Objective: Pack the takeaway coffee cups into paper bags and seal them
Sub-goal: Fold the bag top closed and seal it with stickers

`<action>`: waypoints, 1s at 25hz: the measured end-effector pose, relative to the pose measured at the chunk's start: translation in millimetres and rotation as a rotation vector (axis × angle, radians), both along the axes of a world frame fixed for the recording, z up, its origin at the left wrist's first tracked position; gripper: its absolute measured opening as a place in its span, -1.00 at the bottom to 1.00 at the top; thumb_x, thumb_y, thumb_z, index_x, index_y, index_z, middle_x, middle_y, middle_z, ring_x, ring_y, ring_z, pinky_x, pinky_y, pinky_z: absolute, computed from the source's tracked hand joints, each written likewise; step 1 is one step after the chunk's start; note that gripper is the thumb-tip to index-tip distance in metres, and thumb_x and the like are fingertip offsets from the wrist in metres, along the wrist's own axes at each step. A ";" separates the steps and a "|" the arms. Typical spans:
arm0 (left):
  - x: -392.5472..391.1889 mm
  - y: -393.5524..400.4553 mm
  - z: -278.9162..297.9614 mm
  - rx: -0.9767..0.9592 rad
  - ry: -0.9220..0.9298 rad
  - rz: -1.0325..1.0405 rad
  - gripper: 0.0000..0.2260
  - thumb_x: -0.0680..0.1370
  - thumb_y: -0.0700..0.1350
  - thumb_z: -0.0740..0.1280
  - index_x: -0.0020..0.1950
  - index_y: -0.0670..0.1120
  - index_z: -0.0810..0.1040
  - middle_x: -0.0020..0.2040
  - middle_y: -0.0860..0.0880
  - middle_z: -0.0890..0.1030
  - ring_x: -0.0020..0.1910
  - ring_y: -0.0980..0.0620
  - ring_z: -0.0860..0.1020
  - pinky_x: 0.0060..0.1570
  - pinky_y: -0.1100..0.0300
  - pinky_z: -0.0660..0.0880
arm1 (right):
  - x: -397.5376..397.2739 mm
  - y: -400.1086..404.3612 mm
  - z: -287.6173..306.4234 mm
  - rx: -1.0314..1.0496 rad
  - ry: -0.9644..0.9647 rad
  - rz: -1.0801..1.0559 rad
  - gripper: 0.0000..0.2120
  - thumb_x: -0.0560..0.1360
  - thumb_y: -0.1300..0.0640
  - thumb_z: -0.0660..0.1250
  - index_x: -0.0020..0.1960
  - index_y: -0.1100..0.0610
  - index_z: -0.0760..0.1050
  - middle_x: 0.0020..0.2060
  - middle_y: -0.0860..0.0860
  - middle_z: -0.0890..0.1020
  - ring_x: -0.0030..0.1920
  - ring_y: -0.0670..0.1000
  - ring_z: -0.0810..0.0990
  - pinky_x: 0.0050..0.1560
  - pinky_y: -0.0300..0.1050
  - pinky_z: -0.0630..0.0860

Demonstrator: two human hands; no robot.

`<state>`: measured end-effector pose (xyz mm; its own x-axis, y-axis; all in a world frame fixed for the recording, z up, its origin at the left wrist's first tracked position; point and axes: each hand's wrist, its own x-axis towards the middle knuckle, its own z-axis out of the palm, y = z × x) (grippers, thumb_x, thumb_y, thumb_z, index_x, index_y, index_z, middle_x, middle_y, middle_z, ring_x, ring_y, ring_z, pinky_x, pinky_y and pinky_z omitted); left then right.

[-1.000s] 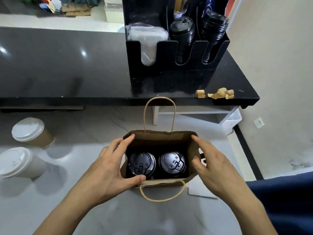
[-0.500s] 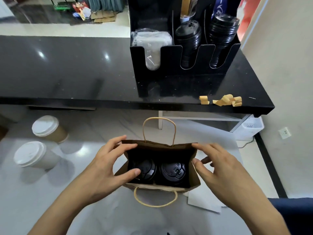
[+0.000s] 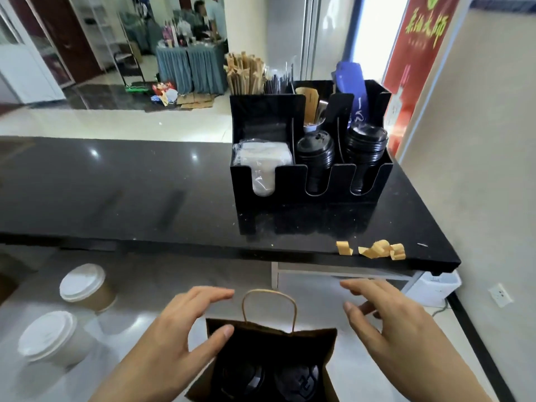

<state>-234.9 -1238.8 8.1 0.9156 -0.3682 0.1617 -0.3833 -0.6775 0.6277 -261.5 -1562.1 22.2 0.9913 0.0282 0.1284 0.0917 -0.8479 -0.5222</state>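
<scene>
Head view shows the brown paper bag [image 3: 272, 355] at the bottom centre of the frame on the pale surface [image 3: 145, 329], with two black-lidded cups [image 3: 269, 378] upright side by side inside it. Both hands hold nothing: the left hand [image 3: 179, 338] is spread wide with its thumb at the bag's left rim, the right hand [image 3: 388, 323] hovers open just to the right, apart from it. Thin paper will likely crumple and the filled cups make it bottom-heavy, so the top edges or twisted handle [image 3: 269, 303] look the best hold.

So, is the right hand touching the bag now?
Apart. The head view shows the right hand open, off to the right of the bag, with pale counter visible between its fingers and the bag's edge.
</scene>
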 end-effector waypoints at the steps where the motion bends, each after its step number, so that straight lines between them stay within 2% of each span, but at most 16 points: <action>1: 6.5 -3.4 3.7 -0.010 -0.031 -0.011 -0.56 0.51 0.41 0.20 0.38 0.43 0.33 0.32 0.41 0.46 0.31 0.30 0.45 0.19 0.36 0.43 | 6.4 0.0 2.4 -0.005 -0.032 0.005 -0.74 0.60 -0.15 0.23 0.27 -0.35 0.39 0.05 -0.38 0.48 0.02 -0.30 0.55 0.06 -0.26 0.55; 4: 29.1 -12.9 20.2 -0.007 -0.116 -0.017 -0.57 0.53 0.29 0.30 0.40 0.36 0.39 0.25 0.38 0.54 0.23 0.29 0.52 0.14 0.38 0.44 | 28.4 5.1 15.4 -0.025 -0.094 -0.016 -0.81 0.56 -0.08 0.32 0.13 -0.33 0.47 -0.08 -0.41 0.50 -0.15 -0.40 0.53 -0.18 -0.36 0.55; 6: 46.7 -20.9 35.7 -0.007 -0.191 -0.028 -0.58 0.53 0.19 0.33 0.39 0.31 0.42 0.21 0.37 0.55 0.19 0.31 0.53 0.12 0.42 0.43 | 45.4 9.1 30.4 -0.018 -0.159 -0.038 -0.80 0.47 -0.11 0.29 0.08 -0.28 0.48 -0.18 -0.41 0.48 -0.27 -0.44 0.47 -0.30 -0.41 0.46; 8: 65.1 -30.8 54.8 -0.031 -0.247 -0.042 -0.59 0.53 0.18 0.32 0.38 0.31 0.42 0.20 0.38 0.54 0.19 0.31 0.52 0.14 0.43 0.42 | 65.8 12.8 46.2 -0.003 -0.241 -0.046 -0.79 0.45 -0.16 0.26 0.08 -0.30 0.47 -0.17 -0.35 0.54 -0.32 -0.35 0.53 -0.34 -0.27 0.54; 10: 84.2 -41.3 75.6 -0.051 -0.304 -0.041 -0.62 0.54 0.20 0.30 0.36 0.34 0.41 0.20 0.39 0.53 0.20 0.29 0.51 0.15 0.41 0.41 | 86.5 16.4 68.6 0.031 -0.320 -0.026 -0.84 0.49 -0.15 0.28 0.07 -0.31 0.49 -0.13 -0.32 0.56 -0.27 -0.29 0.58 -0.32 -0.16 0.58; 14: 121.4 -63.5 114.0 -0.083 -0.387 -0.032 -0.67 0.54 0.22 0.23 0.30 0.34 0.41 0.20 0.40 0.50 0.21 0.28 0.46 0.16 0.43 0.36 | 129.5 22.6 106.5 0.088 -0.400 0.022 -0.89 0.49 -0.16 0.28 -0.03 -0.24 0.56 -0.12 -0.29 0.59 -0.14 -0.24 0.60 -0.20 -0.17 0.55; 19: 170.7 -88.3 143.5 -0.138 -0.406 -0.019 -0.76 0.60 0.11 0.28 0.27 0.29 0.44 0.18 0.39 0.47 0.27 0.28 0.42 0.15 0.41 0.38 | 189.4 23.6 127.9 0.073 -0.460 -0.030 -0.93 0.54 -0.09 0.34 -0.08 -0.15 0.57 -0.21 -0.21 0.60 -0.18 -0.16 0.61 -0.16 -0.11 0.56; 25: 222.9 -107.1 153.3 -0.168 -0.367 -0.018 -0.77 0.61 0.01 0.33 0.26 0.20 0.50 0.07 0.26 0.56 0.15 0.27 0.50 0.10 0.38 0.44 | 256.7 30.3 145.7 0.002 -0.482 -0.059 -0.90 0.56 -0.05 0.36 -0.05 -0.05 0.62 -0.21 -0.13 0.60 -0.21 -0.11 0.59 -0.14 -0.09 0.55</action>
